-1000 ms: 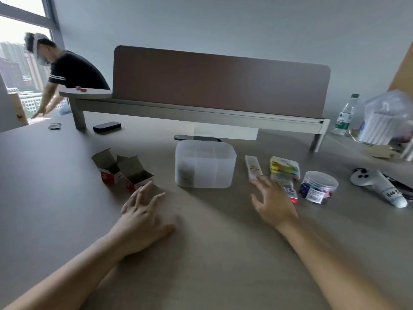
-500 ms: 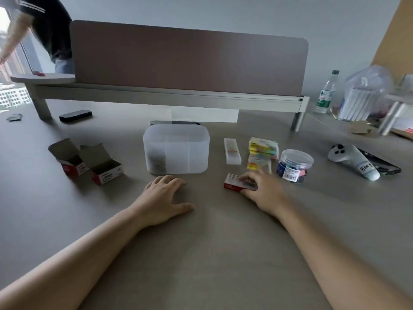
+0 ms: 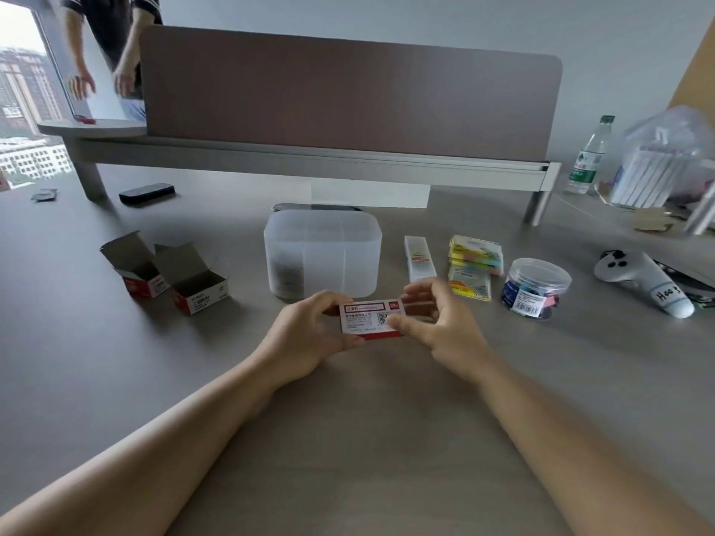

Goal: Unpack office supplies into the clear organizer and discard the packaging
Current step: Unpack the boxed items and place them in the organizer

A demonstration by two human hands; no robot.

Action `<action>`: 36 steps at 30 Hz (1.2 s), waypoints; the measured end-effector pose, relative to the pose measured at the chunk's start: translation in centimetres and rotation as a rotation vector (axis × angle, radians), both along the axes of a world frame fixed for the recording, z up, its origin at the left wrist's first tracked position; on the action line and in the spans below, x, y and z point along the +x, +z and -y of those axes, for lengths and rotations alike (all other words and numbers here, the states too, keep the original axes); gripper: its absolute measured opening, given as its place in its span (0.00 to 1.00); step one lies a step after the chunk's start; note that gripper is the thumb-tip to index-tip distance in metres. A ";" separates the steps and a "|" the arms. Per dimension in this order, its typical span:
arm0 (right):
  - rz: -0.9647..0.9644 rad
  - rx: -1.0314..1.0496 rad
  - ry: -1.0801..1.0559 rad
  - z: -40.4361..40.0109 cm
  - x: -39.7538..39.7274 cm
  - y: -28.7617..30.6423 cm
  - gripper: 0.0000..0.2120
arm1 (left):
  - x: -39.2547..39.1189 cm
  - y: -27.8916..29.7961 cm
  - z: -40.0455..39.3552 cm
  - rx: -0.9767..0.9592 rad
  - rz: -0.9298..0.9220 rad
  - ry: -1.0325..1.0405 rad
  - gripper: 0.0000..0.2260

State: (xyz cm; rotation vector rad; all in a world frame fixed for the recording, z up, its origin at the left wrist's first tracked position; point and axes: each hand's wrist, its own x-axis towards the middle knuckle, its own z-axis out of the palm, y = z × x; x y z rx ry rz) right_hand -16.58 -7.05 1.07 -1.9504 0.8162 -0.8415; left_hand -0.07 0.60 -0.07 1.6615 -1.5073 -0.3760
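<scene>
Head view, looking down over both my forearms: I hold a small red-and-white box (image 3: 369, 319) between my two hands, lifted just in front of the clear organizer (image 3: 323, 253). My left hand (image 3: 309, 334) grips the box's left end, fingers curled over its top edge and thumb underneath. My right hand (image 3: 441, 323) pinches the right end, thumb on the printed label face and fingers curved behind. The hands sit close together, joined only by the box.

The organizer stands on the grey table (image 3: 367, 439), with something dark and small showing through its front left compartment. To its left lie two opened cardboard boxes (image 3: 166, 276), flaps up, touching each other. To its right are a long narrow pack (image 3: 418, 257), a stack of coloured sticky notes (image 3: 476, 255), and a round clear tub (image 3: 536, 286) of clips. Farther right rests a white controller (image 3: 642, 282). Behind everything runs a brown desk divider (image 3: 348, 94), with another person (image 3: 112, 40) standing beyond it at the far left.
</scene>
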 end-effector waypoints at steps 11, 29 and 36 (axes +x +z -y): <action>0.202 0.544 -0.080 0.4 1.3 0.0 0.08 | -0.2 0.2 -0.2 -0.067 0.104 -0.009 0.18; 0.179 0.403 -0.146 1.0 1.6 -0.3 0.06 | 1.1 0.4 -0.7 0.002 0.086 0.050 0.19; -0.060 0.128 -0.171 1.9 1.0 -0.4 0.13 | 1.9 0.3 -0.5 0.046 0.075 0.064 0.18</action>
